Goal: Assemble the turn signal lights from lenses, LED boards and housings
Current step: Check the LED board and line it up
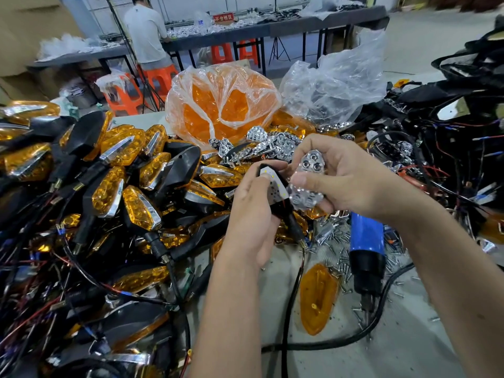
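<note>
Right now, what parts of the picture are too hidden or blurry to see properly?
All in the head view:
- Black housing: the left hand wraps it, hiding its back and most of the LED board inside.
- Chrome reflector: the right hand covers its edges.
- Blue screwdriver: its tip is lost among loose screws.
- Red sign on the far table: too small to read.
- Clear bag: crinkled plastic blurs its contents.

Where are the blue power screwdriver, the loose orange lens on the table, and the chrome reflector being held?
blue power screwdriver (pixel 366 238): head view, blue body.
loose orange lens (pixel 317 298): head view, middle.
chrome reflector (pixel 309 178): head view, centre.
</note>
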Demonstrator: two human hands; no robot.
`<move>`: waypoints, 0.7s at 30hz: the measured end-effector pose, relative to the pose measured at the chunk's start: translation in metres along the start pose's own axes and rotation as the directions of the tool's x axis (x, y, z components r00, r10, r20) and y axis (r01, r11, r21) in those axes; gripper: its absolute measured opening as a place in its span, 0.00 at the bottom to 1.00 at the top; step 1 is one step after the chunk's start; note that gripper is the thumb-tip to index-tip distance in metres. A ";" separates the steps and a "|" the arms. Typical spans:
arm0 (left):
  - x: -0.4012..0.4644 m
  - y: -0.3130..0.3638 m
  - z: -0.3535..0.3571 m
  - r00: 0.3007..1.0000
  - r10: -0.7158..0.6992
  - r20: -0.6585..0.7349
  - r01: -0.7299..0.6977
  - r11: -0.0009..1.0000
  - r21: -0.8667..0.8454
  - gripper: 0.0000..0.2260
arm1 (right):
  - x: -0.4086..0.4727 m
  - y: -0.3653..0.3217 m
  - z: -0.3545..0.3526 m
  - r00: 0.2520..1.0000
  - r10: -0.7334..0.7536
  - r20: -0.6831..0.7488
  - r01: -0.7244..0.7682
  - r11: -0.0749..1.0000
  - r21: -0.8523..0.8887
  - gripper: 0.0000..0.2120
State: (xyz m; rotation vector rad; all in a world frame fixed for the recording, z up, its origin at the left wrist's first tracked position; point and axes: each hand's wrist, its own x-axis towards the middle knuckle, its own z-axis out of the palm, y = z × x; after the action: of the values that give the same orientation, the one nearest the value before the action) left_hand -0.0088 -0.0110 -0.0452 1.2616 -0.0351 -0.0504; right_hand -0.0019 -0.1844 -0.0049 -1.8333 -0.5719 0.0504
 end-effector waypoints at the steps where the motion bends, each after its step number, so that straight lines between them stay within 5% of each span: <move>1: 0.000 0.000 0.000 1.000 -0.026 0.003 0.026 0.999 -0.041 0.17 | 0.000 0.000 0.000 0.999 0.007 0.050 -0.008 1.000 0.005 0.10; 4: 0.002 -0.001 0.000 0.991 -0.128 -0.028 0.123 0.983 -0.134 0.15 | 0.002 0.002 0.005 0.994 0.029 0.106 -0.028 1.000 -0.009 0.18; 13: 0.005 0.002 -0.002 0.958 -0.231 -0.169 0.162 0.925 -0.345 0.15 | 0.010 0.003 0.025 0.993 -0.043 0.108 0.057 0.990 -0.127 0.04; 17: 0.005 0.004 -0.003 0.953 -0.260 -0.153 0.190 0.912 -0.364 0.17 | 0.011 0.004 0.026 0.991 -0.037 0.132 0.069 0.967 -0.244 0.23; 21: 0.005 0.002 -0.005 0.958 -0.265 -0.106 0.209 0.905 -0.371 0.17 | 0.012 0.003 0.028 0.993 -0.050 0.110 0.083 0.944 -0.318 0.24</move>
State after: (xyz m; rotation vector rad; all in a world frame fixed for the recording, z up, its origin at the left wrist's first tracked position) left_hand -0.0030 -0.0059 -0.0445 0.8955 0.2541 -0.1636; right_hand 0.0005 -0.1554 -0.0145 -2.1365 -0.7474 0.0030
